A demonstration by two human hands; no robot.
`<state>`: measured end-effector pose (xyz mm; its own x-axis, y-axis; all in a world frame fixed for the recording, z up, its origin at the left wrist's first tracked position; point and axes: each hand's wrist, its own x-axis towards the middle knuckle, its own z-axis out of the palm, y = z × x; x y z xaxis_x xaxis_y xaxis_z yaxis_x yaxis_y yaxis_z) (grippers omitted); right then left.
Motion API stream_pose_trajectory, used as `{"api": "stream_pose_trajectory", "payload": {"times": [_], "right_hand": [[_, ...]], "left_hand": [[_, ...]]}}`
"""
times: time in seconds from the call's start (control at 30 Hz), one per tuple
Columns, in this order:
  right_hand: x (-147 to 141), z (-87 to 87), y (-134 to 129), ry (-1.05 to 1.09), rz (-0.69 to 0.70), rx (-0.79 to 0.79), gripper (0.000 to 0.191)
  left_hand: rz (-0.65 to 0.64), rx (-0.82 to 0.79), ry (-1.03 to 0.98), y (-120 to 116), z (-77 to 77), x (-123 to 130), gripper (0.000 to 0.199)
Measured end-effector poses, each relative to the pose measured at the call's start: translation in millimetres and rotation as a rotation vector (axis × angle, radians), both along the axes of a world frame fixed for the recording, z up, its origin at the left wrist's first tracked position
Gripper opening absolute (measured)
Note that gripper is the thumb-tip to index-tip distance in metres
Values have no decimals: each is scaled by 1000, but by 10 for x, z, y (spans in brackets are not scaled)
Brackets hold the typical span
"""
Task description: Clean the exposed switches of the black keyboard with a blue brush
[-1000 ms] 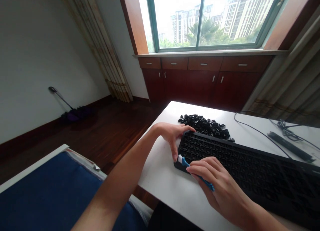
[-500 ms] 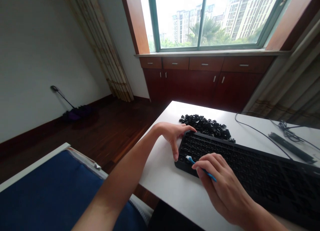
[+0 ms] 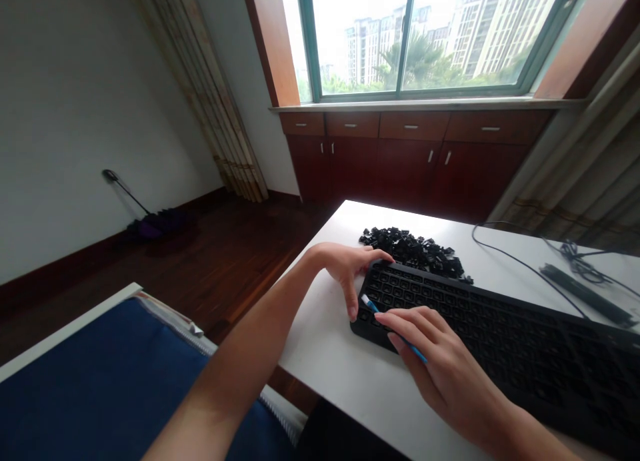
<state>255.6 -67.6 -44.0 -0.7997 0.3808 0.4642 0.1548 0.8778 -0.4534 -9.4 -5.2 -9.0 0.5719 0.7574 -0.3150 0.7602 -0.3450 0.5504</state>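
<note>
A black keyboard (image 3: 470, 309) with its keycaps off lies on the white table (image 3: 330, 344), its rows of sockets bare. My left hand (image 3: 346, 266) grips its left end, thumb against the near corner and fingers at the far edge. Between the thumb and fingers of my right hand (image 3: 443, 361) is a blue toothbrush (image 3: 371, 305). Its white-bristled head is over the sockets near the keyboard's left edge, close to my left thumb. Just behind the keyboard, a heap of loose black keycaps (image 3: 417, 251) is spread out.
A dark bar-shaped piece (image 3: 585, 294) and a black cable (image 3: 520, 251) lie on the table's right side. Left of the table is a dark blue cloth surface (image 3: 100, 381) with a pale frame. Red-brown cabinets (image 3: 400, 161) stand beneath the window.
The toothbrush head has moved left and away from me, up along the keyboard's left end. My right hand has shifted slightly with it. My left hand keeps its place.
</note>
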Motion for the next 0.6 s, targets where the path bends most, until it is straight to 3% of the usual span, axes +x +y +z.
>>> {"api": "stream_pose_trajectory", "payload": {"times": [0.27,0.6], "right_hand": [[18,-16,15,82,-195,46,13],[10,-17,5,68,-118,40,21]], "left_hand": [[13,-22,-11,10,-5,-4,139],[19,-32,-19,8,-5,1,139]]}}
